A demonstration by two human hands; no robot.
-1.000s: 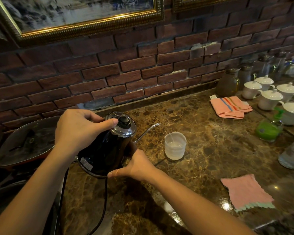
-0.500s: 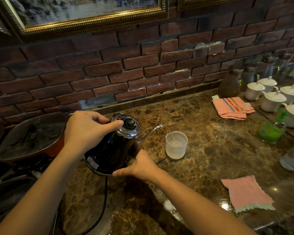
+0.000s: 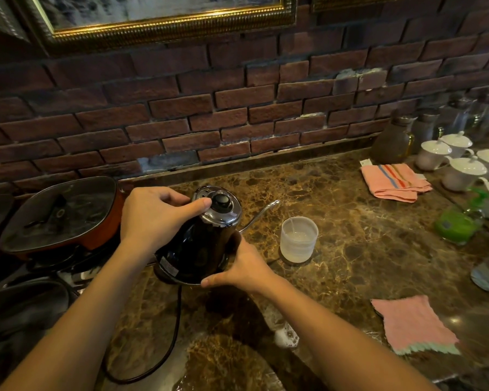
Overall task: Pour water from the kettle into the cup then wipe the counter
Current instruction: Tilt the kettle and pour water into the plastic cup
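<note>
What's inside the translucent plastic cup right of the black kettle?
The translucent plastic cup holds a shallow layer of clear liquid, most likely water. A thin pale streak shows on its inner wall. The cup's frosted wall blurs its bottom.

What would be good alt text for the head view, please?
Two hands hold a black gooseneck kettle on a brown marble counter: left hand at its handle, right hand at its base. A translucent cup stands beside the spout.
</note>
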